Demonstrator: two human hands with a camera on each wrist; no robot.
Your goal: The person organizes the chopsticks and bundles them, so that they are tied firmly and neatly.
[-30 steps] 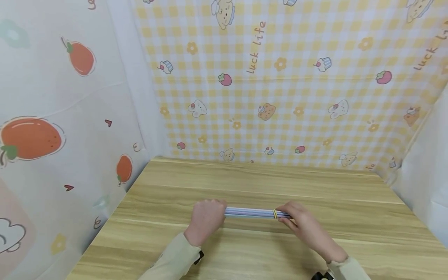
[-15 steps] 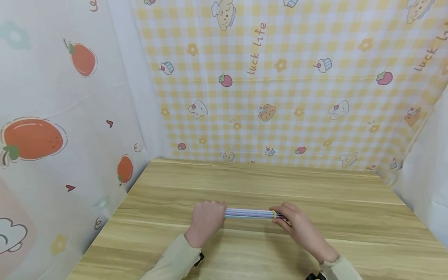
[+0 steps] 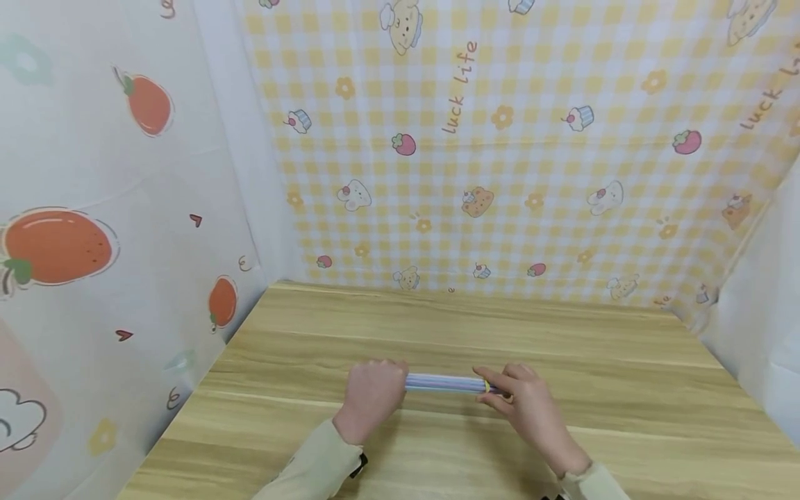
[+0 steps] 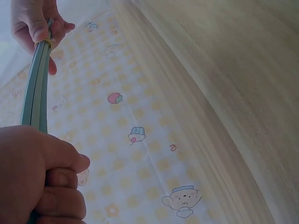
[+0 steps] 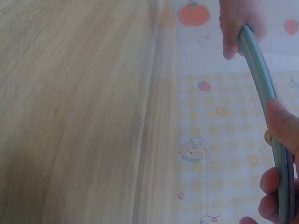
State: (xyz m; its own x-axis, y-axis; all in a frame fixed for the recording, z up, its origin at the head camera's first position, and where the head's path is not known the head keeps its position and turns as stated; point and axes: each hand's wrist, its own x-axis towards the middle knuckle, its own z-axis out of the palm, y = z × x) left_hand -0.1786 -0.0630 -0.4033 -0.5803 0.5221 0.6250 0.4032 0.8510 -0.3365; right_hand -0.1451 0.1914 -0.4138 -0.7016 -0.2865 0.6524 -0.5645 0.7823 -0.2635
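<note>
The wooden tabletop [image 3: 462, 333] spreads past the hands to the left, right and far sides, its far edge meeting a checked cloth [image 3: 437, 236], with a fruit-print cloth [image 3: 175, 173] along the left and a white sheet [image 3: 771, 305] at right. Above its near middle, a bundle of thin pastel sticks [image 3: 444, 383] lies crosswise between the hands. The left hand [image 3: 375, 396] is curled tightly round its left part; the right hand [image 3: 534, 410] pinches the right part between thumb and fingers, at the yellow band [image 3: 487, 386]. A second ago those fingertips sat right of the band; now they reach left past it.
</note>
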